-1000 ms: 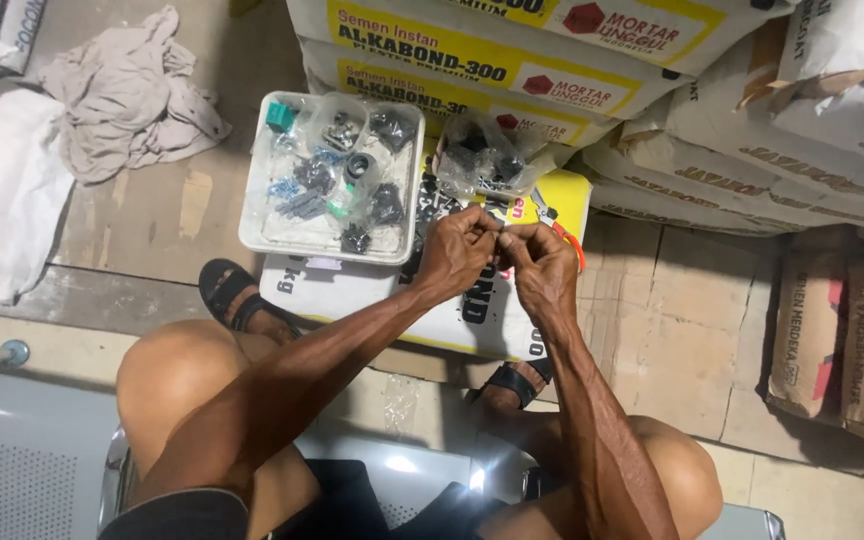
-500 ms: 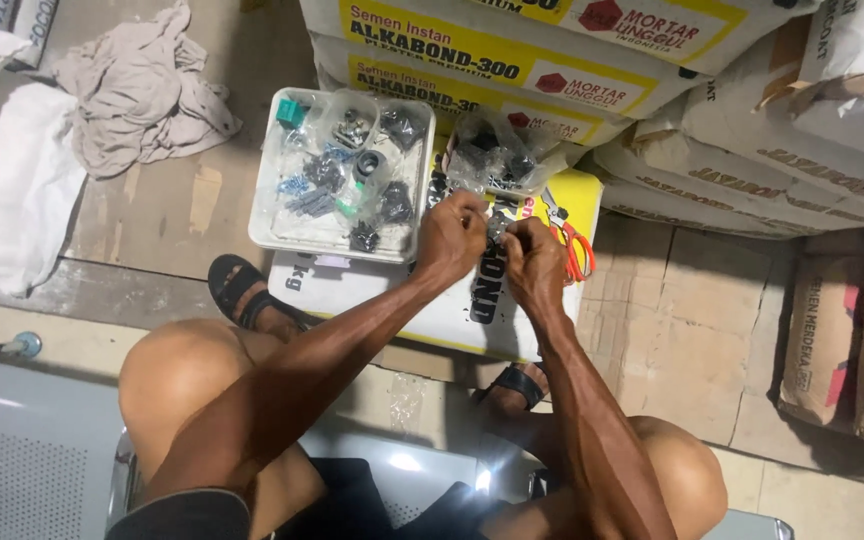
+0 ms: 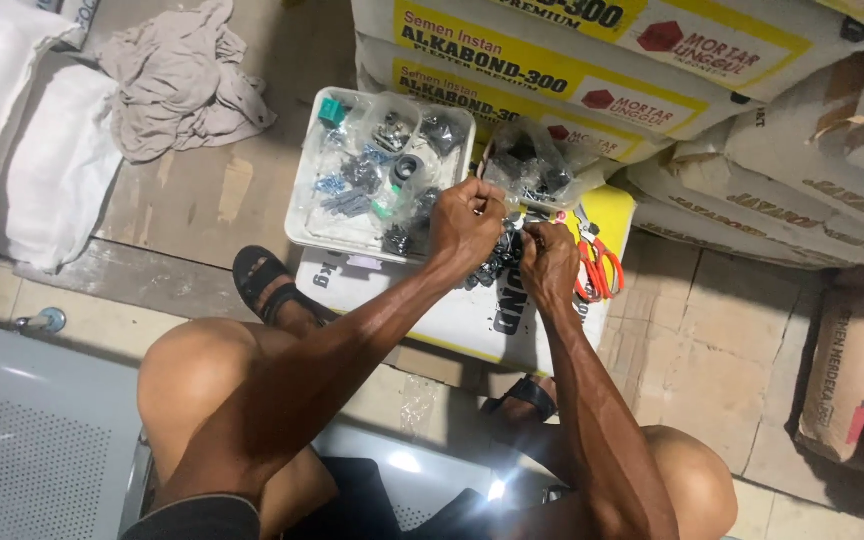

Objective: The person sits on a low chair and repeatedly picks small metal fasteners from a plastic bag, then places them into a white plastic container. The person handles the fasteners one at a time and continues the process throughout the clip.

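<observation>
both hands, left hand and right hand, fingers pinched together on a small metal part above the white tray of hardware; a slip could likely drop it among the loose pieces.

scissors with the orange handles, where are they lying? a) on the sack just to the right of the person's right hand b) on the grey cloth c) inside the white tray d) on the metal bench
a: the orange-handled scissors lie on the white and yellow sack, just right of the right hand, outside the white tray that holds small hardware parts.
</observation>
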